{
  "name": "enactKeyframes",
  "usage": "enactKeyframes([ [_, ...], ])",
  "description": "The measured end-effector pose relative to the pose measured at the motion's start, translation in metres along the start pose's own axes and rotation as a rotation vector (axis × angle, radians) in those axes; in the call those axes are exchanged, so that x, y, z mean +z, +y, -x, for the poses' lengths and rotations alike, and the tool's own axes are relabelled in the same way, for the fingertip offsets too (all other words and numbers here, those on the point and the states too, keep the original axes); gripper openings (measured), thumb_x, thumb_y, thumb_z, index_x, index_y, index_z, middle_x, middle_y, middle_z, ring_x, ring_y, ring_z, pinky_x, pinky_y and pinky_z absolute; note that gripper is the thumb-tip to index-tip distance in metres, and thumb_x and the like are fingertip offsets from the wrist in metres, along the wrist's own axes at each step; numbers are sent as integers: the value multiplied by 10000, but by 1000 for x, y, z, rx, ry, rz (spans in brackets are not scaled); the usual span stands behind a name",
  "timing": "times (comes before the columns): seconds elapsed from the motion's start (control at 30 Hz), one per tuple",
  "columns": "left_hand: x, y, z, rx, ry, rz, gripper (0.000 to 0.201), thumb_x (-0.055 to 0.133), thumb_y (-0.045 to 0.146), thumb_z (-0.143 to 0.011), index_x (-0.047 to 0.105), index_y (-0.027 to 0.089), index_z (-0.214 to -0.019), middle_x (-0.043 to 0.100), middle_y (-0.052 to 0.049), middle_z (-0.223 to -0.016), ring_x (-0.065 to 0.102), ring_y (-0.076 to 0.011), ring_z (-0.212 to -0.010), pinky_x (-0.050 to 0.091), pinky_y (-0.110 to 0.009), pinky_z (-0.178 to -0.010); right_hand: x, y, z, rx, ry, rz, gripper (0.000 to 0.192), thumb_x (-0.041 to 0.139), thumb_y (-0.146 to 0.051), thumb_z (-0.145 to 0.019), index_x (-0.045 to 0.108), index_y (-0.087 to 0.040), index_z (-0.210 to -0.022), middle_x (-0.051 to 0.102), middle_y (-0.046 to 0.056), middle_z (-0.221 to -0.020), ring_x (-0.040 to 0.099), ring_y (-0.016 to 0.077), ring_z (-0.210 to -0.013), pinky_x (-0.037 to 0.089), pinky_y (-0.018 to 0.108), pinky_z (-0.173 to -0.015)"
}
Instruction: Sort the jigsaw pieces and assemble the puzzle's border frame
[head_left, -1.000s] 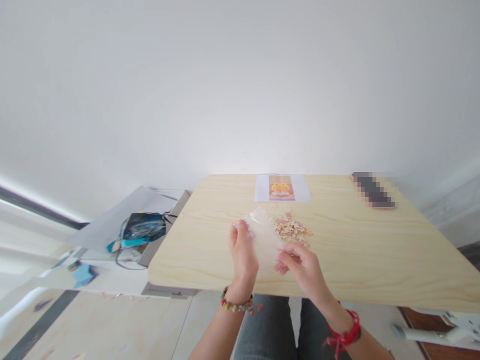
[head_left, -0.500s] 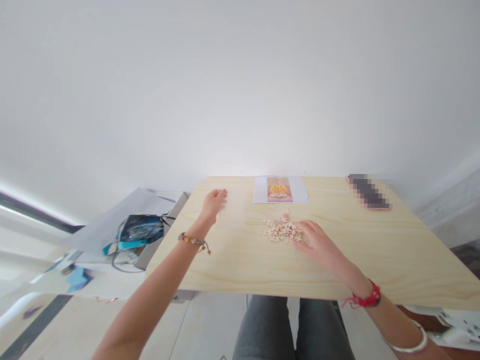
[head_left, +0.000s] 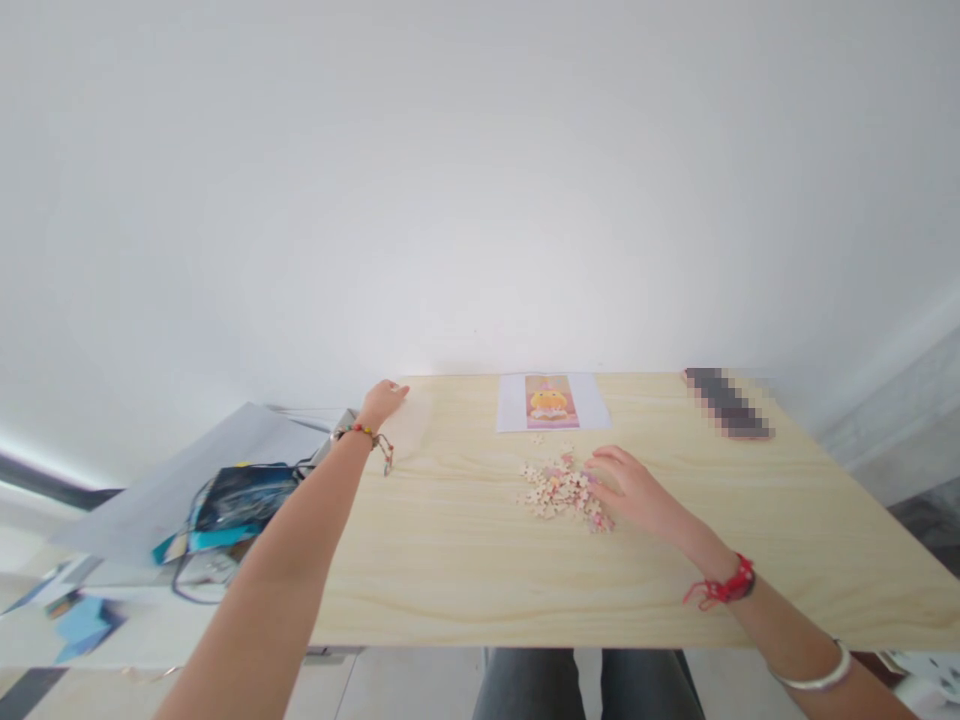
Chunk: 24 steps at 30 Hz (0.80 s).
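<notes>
Left hand (head_left: 384,402): at the far left of the table (head_left: 450,590), fingers extended over the edge of a translucent plastic bag (head_left: 414,422), which lies just to its right. Whether the fingers pinch the bag or only rest on it, cannot tell. Right hand (head_left: 628,490): loosely curved, thumb and fingers apart, no piece visibly held; fingertips at the right edge of the heap of puzzle pieces (head_left: 556,488), which sits immediately left of this hand.

Change: one second ago both hands hold the bag in front of the heap; now the left has it well away to the left, and the right is at the pieces.

Markings: printed sheet (head_left: 589,400), beyond the right hand and to its left, shows a yellow figure on pink; any lettering is too small to read. Phone (head_left: 724,402), beyond the right hand and to its right: pixelated, brand illegible.
</notes>
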<state>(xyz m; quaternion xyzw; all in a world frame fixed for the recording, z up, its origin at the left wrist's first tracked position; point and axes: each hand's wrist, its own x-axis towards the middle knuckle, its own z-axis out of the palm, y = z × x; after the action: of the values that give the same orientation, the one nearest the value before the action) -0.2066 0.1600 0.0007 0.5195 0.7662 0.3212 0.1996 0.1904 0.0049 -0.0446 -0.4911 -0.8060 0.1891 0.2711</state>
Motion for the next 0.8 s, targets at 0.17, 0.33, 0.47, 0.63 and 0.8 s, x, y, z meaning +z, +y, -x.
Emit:
enactKeyframes([
  [0.17, 3, -8, -2, -70, -1, -251, 401, 581, 392, -711, 538, 58, -929, 596, -294, -988, 523, -423, -1033, 392, -464, -795, -1, 9, -13, 0, -12, -38, 219, 531, -247, -811, 620, -191, -1003, 596, 91, -1048, 553, 207, -985, 419, 379, -897],
  [0.33, 8, 15, 26, 1, 67, -392, 485, 504, 421, -786, 487, 85, -1135, 433, -295, -1254, 360, -449, -1197, 314, -543, -897, -7, 19, -44, -5, -77, 65, 239, 509, -153, -800, 632, -166, -1004, 611, 89, -972, 577, 182, -858, 441, 319, -796],
  [0.47, 30, 40, 82, 449, -90, -368, 362, 520, 295, -789, 538, 162, -1125, 568, -163, -1096, 503, -326, -1066, 363, -433, -918, -7, 17, -63, -90, -168, 155, 177, 511, -138, -811, 654, -161, -912, 588, 81, -914, 557, 172, -828, 423, 285, -751],
  [0.63, 68, 46, 157, 718, -454, -107, 241, 590, 257, -743, 627, 211, -976, 616, -76, -881, 585, -220, -819, 436, -334, -798, -1, 14, -63, -104, -161, 178, 171, 492, -216, -862, 646, -146, -834, 573, 77, -886, 542, 159, -778, 408, 276, -712],
  [0.8, 86, 48, 182, 745, -434, 9, 166, 606, 195, -730, 656, 209, -888, 606, -58, -834, 576, -194, -740, 437, -326, -758, 0, 21, -54, -76, -110, 154, 227, 447, -222, -883, 659, -154, -835, 601, 76, -862, 549, 166, -818, 407, 284, -746],
])
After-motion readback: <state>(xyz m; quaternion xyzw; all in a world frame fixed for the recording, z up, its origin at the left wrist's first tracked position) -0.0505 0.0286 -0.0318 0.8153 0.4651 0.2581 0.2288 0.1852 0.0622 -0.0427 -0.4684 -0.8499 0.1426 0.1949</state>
